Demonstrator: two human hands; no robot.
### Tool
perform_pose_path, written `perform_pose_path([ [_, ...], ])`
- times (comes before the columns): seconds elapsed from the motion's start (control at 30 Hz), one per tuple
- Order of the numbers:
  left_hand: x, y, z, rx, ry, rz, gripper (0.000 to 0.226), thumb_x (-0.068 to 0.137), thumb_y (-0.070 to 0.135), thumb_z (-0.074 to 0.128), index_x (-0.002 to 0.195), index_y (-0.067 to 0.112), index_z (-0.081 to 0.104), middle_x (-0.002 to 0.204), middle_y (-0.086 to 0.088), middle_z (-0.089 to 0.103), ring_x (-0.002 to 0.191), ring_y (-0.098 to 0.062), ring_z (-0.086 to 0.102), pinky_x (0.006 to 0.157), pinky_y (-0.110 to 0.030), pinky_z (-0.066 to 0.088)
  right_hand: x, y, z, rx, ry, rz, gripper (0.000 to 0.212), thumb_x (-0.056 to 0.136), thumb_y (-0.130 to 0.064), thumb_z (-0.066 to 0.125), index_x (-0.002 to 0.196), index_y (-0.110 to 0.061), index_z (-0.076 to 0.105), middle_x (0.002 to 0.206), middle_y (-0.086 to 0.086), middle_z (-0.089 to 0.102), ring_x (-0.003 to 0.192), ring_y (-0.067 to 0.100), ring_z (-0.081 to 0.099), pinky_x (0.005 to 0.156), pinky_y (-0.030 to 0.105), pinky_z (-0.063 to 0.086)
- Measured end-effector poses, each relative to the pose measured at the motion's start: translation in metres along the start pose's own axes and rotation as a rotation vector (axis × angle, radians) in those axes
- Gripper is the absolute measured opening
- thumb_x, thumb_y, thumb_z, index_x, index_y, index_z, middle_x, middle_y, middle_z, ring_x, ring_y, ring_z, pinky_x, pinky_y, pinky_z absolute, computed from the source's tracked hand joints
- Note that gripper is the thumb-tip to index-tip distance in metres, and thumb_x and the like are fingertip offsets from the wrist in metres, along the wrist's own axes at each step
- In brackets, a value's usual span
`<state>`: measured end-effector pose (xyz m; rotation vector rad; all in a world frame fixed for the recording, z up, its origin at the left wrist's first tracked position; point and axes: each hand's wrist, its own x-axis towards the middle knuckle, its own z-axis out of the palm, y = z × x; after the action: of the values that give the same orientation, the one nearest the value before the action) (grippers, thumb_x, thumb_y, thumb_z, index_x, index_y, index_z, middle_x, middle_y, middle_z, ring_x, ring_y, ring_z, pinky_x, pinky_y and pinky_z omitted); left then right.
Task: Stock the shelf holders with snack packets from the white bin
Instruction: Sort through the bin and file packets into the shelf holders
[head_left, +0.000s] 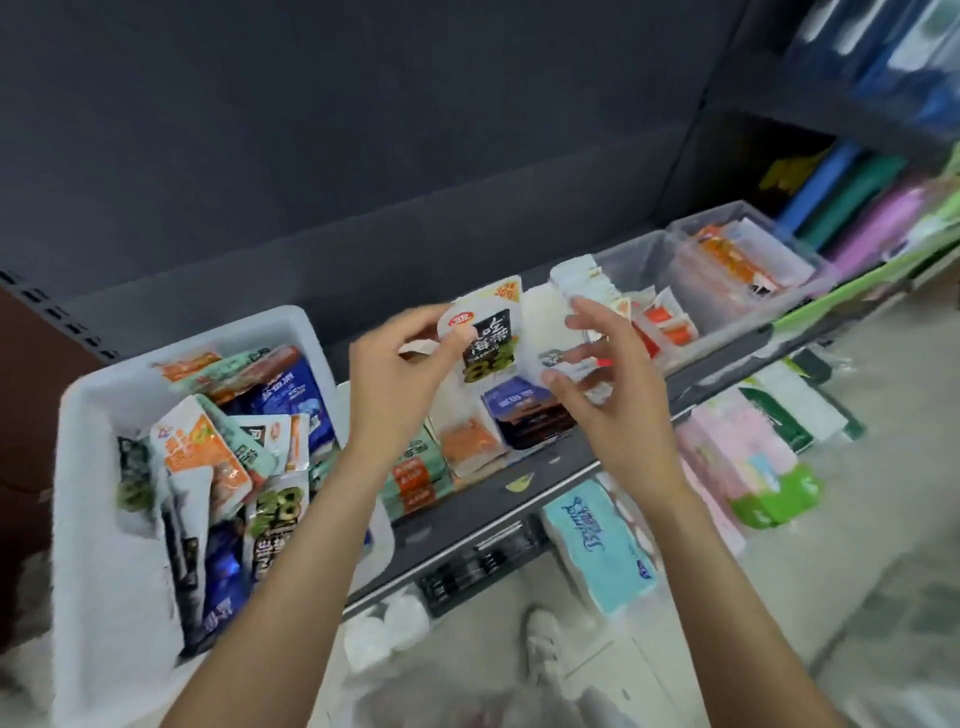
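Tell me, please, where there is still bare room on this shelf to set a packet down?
The dark shelf strip in front of the packet rows, up to the front edge, looks bare, as does the clear holder behind the right hand. The white bin is piled full, and the rows under the left hand are crowded.

Dark shop shelving, pale floor

Grey back panel (363, 130) above the hands, light tiled floor (857, 519) below, to their right.

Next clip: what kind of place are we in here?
Most likely a small shop aisle. A dark metal shelf carries clear holders filled with snack packets, wrapped tissue packs sit on the level below, and a white bin of mixed packets stands alongside.
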<state>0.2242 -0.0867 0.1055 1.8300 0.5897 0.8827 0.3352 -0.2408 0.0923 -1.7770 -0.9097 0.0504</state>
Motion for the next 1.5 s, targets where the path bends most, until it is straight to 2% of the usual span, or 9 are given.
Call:
perform_pose_path([
  [0.1, 0.016, 0.01, 0.049, 0.112, -0.008, 0.139, 0.013, 0.082, 0.014, 0.072, 0.094, 0.019, 0.073, 0.087, 0.012, 0.068, 0.075, 0.0, 0.061, 0.071, -0.018, 0.047, 0.039, 0.016, -0.031, -0.145, -0.086, -0.179, 0.061, 0.084, -0.016, 0.07, 0.134, -0.033, 0.04, 0.125, -0.007, 0.052, 0.09, 0.005, 0.056, 0.074, 0.011, 0.046],
  [0.3, 0.028, -0.009, 0.118, 0.23, -0.08, 0.146, 0.02, 0.082, 0.005, 0.069, 0.098, 0.016, 0.074, 0.097, 0.005, 0.071, 0.089, -0.004, 0.063, 0.084, -0.022, 0.051, 0.072, 0.078, -0.055, -0.297, -0.012, -0.32, 0.008, 0.089, -0.009, 0.062, 0.095, -0.011, 0.068, 0.09, 0.001, 0.07, 0.074, 0.014, 0.062, 0.068, 0.023, 0.048],
  [0.47, 0.021, -0.031, 0.143, 0.196, -0.128, -0.017, 0.02, 0.081, 0.001, 0.066, 0.093, 0.016, 0.072, 0.096, 0.008, 0.069, 0.092, -0.004, 0.063, 0.086, -0.02, 0.05, 0.064, 0.121, -0.057, -0.232, -0.06, -0.221, 0.007, 0.088, -0.005, 0.063, 0.091, -0.01, 0.066, 0.082, 0.001, 0.069, 0.067, 0.013, 0.061, 0.064, 0.031, 0.051],
  [0.6, 0.015, -0.055, 0.14, 0.527, -0.173, 0.073, 0.016, 0.079, 0.01, 0.07, 0.091, 0.02, 0.07, 0.099, 0.008, 0.069, 0.093, -0.01, 0.063, 0.086, -0.027, 0.049, 0.062, 0.138, -0.041, -0.338, -0.096, -0.27, 0.009, 0.082, -0.005, 0.068, 0.086, -0.013, 0.069, 0.078, -0.001, 0.069, 0.065, 0.016, 0.062, 0.065, 0.031, 0.051],
  [0.73, 0.016, -0.067, 0.138, 0.911, -0.144, 0.188, 0.007, 0.077, 0.032, 0.07, 0.081, 0.027, 0.072, 0.094, 0.011, 0.07, 0.092, -0.017, 0.062, 0.087, -0.032, 0.037, 0.069, 0.157, -0.023, -0.622, -0.093, -0.342, 0.012, 0.072, -0.01, 0.077, 0.081, -0.018, 0.077, 0.089, 0.002, 0.069, 0.089, 0.025, 0.058, 0.074, 0.033, 0.047],
  [0.93, 0.012, -0.077, 0.135, 0.994, -0.278, 0.102, 0.014, 0.082, 0.033, 0.067, 0.092, 0.026, 0.075, 0.116, 0.005, 0.064, 0.117, -0.023, 0.05, 0.106, -0.043, 0.028, 0.066, 0.163, -0.016, -0.671, -0.11, -0.365, 0.013, 0.072, -0.017, 0.08, 0.085, -0.017, 0.076, 0.092, 0.005, 0.066, 0.087, 0.026, 0.056, 0.084, 0.032, 0.036],
  [1.13, -0.011, -0.037, 0.087, 0.654, 0.11, 0.062, 0.02, 0.087, 0.034, 0.052, 0.096, 0.019, 0.063, 0.098, 0.008, 0.065, 0.094, -0.006, 0.054, 0.083, -0.021, 0.041, 0.059, 0.1, -0.016, -0.167, -0.233, -0.199, 0.023, 0.091, -0.021, 0.053, 0.108, -0.015, 0.068, 0.099, 0.002, 0.068, 0.086, 0.016, 0.062, 0.076, 0.024, 0.046],
  [1.27, -0.051, -0.021, 0.031, 0.6, 0.391, 0.002, 0.021, 0.086, 0.032, 0.05, 0.095, 0.013, 0.054, 0.094, 0.007, 0.055, 0.089, -0.004, 0.049, 0.078, -0.012, 0.037, 0.042, 0.054, 0.02, -0.251, -0.551, -0.414, 0.02, 0.088, -0.018, 0.056, 0.105, -0.018, 0.068, 0.099, -0.001, 0.068, 0.088, 0.019, 0.062, 0.073, 0.03, 0.052],
  [1.5, -0.125, -0.065, -0.092, 0.83, 0.386, -0.425, 0.023, 0.085, 0.027, 0.062, 0.105, 0.016, 0.058, 0.104, 0.002, 0.063, 0.095, -0.022, 0.056, 0.076, -0.033, 0.045, 0.001, -0.008, 0.107, -0.194, -0.921, -0.502, 0.025, 0.097, -0.023, 0.048, 0.115, -0.022, 0.065, 0.114, -0.005, 0.063, 0.103, 0.014, 0.055, 0.082, 0.03, 0.046],
])
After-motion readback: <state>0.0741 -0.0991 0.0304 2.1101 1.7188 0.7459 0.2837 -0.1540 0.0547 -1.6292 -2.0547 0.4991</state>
